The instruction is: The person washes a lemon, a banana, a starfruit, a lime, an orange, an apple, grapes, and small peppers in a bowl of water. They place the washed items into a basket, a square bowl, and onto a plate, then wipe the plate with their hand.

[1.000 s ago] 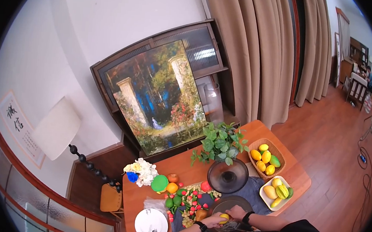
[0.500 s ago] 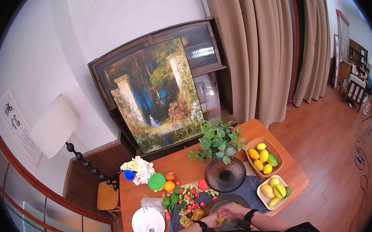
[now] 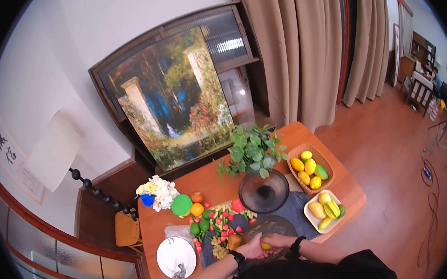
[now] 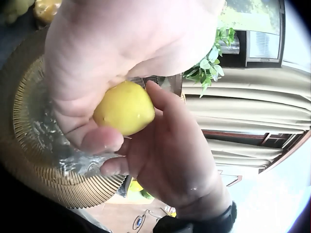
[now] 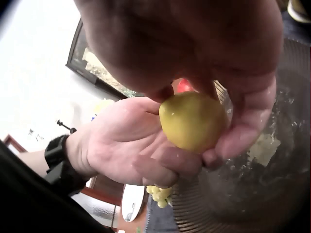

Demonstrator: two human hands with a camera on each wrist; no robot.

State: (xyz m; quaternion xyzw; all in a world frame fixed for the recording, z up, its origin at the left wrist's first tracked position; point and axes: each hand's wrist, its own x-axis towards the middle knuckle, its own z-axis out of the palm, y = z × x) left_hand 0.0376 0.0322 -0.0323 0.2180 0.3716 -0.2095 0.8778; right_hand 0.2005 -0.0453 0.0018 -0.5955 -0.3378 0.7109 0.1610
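Note:
A wet yellow lemon (image 4: 125, 109) lies between both hands, over a ribbed glass bowl (image 5: 199, 213) of water. My left hand (image 3: 250, 248) curls its fingers round one side of it, palm up in the right wrist view. From the other side my right hand (image 3: 279, 241) grips it, with fingertips against the peel. The fingers of the two hands nearly meet beneath the fruit. In the head view most of the lemon is hidden by the hands.
Left of the bowl lie strawberries, green fruit and grapes (image 5: 159, 195). A dark glass stand (image 3: 264, 191) and a leafy plant (image 3: 254, 149) stand behind. To the right are a fruit basket (image 3: 330, 170) and a pale fruit dish (image 3: 308, 218). A white plate (image 3: 166, 255) sits at left.
My right hand, spread with its palm showing half a second ago, has closed back onto the lemon. Both hands stay over the bowl, while the head view has shifted.

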